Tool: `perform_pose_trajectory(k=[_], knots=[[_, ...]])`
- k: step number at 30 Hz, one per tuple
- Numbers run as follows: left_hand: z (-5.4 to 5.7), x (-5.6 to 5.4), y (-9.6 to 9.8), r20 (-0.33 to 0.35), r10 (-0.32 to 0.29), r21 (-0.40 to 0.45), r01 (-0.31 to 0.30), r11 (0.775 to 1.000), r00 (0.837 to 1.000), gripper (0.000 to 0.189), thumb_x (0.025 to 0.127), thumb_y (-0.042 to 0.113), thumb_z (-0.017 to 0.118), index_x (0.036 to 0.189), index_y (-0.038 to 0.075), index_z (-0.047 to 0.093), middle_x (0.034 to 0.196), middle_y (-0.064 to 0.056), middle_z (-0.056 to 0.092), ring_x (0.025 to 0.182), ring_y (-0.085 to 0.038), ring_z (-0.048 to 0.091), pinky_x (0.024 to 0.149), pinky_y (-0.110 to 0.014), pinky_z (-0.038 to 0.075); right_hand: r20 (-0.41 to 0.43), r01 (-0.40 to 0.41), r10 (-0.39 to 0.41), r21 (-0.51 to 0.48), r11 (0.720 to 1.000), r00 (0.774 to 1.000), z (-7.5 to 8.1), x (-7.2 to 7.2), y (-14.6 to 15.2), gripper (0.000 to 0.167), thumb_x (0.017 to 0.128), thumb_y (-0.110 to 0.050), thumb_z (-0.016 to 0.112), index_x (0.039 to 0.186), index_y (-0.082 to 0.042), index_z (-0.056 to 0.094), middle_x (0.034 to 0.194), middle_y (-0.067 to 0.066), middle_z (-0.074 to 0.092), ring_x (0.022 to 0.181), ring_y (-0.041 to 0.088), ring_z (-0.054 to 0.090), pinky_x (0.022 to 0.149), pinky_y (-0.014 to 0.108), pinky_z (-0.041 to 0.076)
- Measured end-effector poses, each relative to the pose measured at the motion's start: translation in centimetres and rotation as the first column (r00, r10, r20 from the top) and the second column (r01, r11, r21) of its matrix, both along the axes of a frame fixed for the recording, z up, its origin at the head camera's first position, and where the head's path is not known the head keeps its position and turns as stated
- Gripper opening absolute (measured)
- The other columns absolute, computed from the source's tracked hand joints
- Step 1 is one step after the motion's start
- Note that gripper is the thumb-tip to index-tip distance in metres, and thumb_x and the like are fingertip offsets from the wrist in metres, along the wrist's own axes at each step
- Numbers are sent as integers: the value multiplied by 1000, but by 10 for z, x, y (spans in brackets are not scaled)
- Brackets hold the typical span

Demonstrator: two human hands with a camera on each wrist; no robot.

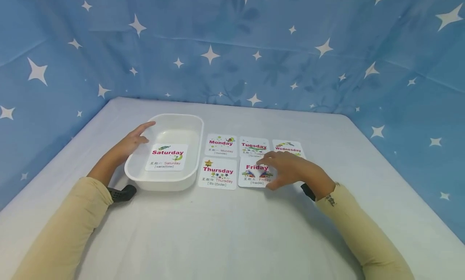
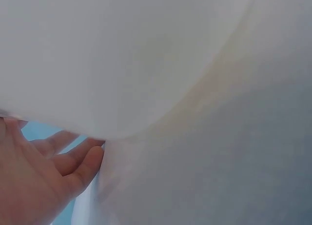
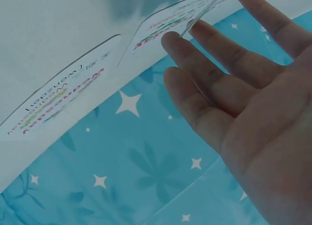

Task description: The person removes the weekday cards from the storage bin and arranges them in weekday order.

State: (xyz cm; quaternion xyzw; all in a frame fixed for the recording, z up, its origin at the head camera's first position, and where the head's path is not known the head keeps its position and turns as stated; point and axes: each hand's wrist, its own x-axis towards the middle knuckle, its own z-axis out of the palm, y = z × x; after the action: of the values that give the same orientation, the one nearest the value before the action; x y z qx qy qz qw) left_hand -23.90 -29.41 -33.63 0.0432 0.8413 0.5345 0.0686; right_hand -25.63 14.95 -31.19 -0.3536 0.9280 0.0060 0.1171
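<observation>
Both hands at work around a white tray (image 1: 174,136), the landmark for all positions. The left hand (image 1: 131,143) holds the tray's left rim, partly opened: thumb and forefinger show over the edge, while the head view hides the other fingers behind the wall; the left wrist view shows them bent beneath the rim. The Saturday card (image 1: 167,158) lies inside the tray; whether others lie beneath it cannot be told. To the tray's right, the Monday card (image 1: 222,146), Tuesday card (image 1: 253,144) and Wednesday card (image 1: 287,146) form a farther row, the last partly masked by the right hand (image 1: 288,169). The Thursday card (image 1: 217,174) lies nearer, just beside the tray. Beyond it, the right hand, half open with bent fingers, pinches the Friday card (image 1: 252,173), whose right side is covered; the right wrist view shows it nearly edge-on, its print unreadable, the thumb out of sight.
</observation>
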Motion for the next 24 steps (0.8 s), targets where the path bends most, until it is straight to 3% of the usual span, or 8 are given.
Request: perform_pose_trajectory(k=[5, 13, 24], knots=[[-2, 2, -1, -4, 6, -5, -6, 1000, 1000, 65, 89, 4, 29, 148, 16, 5, 151, -21, 8, 120, -37, 38, 73, -21, 46, 10, -19, 19, 6, 1000, 1000, -4, -4, -1, 65, 70, -38, 70, 130, -21, 51, 134, 8, 46, 116, 30, 47, 96, 48, 39], [-1, -1, -2, -4, -15, 2, 15, 1000, 1000, 66, 89, 4, 31, 148, 16, 4, 149, -23, 15, 105, -23, 48, 74, -21, 48, 66, -11, 11, -4, 1000, 998, -11, -3, 0, 64, 71, -36, 71, 129, -18, 52, 133, 9, 47, 116, 29, 46, 97, 47, 38], [-5, -2, -4, -7, -13, 23, 13, 1000, 1000, 67, 88, 2, 31, 148, 15, 4, 148, -24, 17, 118, -36, 40, 74, -18, 47, 102, -3, -1, 35, 999, 995, -9, -3, -1, 66, 71, -33, 71, 131, -17, 50, 136, 11, 42, 119, 30, 44, 99, 47, 37]])
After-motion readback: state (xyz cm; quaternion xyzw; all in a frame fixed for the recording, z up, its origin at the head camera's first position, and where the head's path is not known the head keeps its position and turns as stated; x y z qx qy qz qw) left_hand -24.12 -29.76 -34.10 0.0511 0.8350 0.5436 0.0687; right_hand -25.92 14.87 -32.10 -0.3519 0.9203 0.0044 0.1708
